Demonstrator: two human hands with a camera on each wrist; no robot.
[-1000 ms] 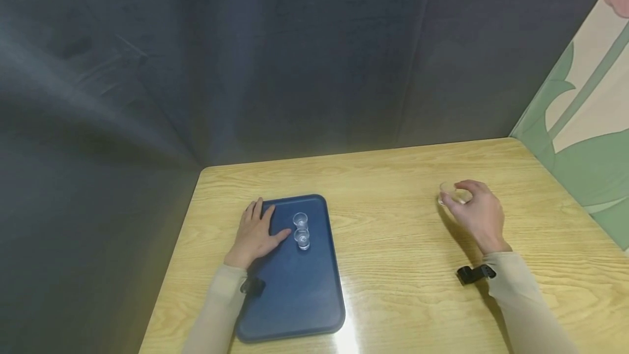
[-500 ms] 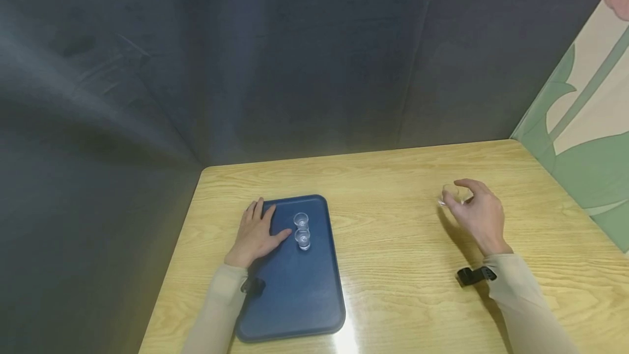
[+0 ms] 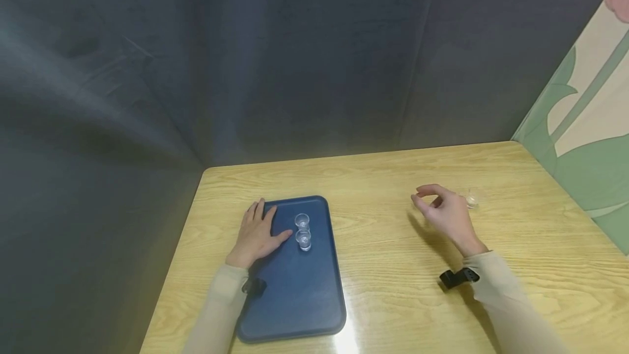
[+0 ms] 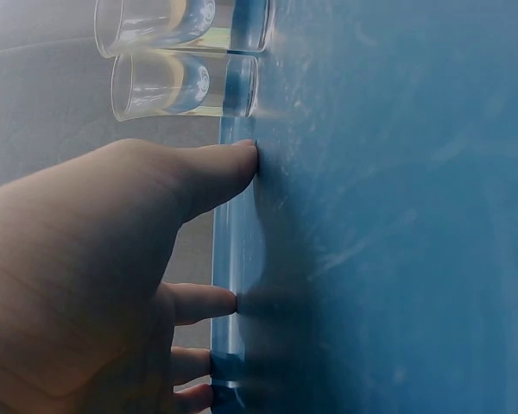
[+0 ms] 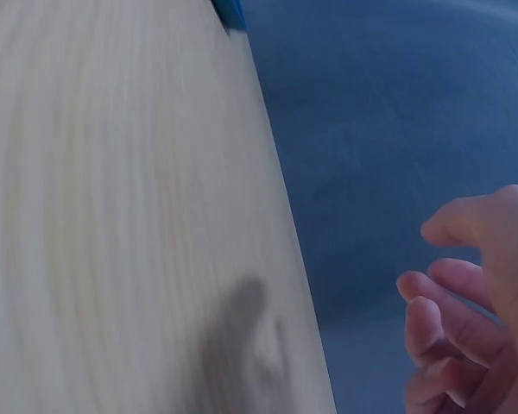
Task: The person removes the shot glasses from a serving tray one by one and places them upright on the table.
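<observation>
Small clear cup [image 3: 473,199] upright on table [image 3: 393,179]; right hand [image 3: 442,211] beside it, fingers loosely curled, empty

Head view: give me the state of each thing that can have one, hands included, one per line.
Left hand: open, flat on the tray, thumb beside the cups.
Right hand: empty, fingers loosely curled, above the table.
Two clear cups: upright, touching, on the tray.
Lone clear cup: on the table, right of the right hand, untouched; upright or not, cannot tell.
Blue tray: flat on the table.
</observation>
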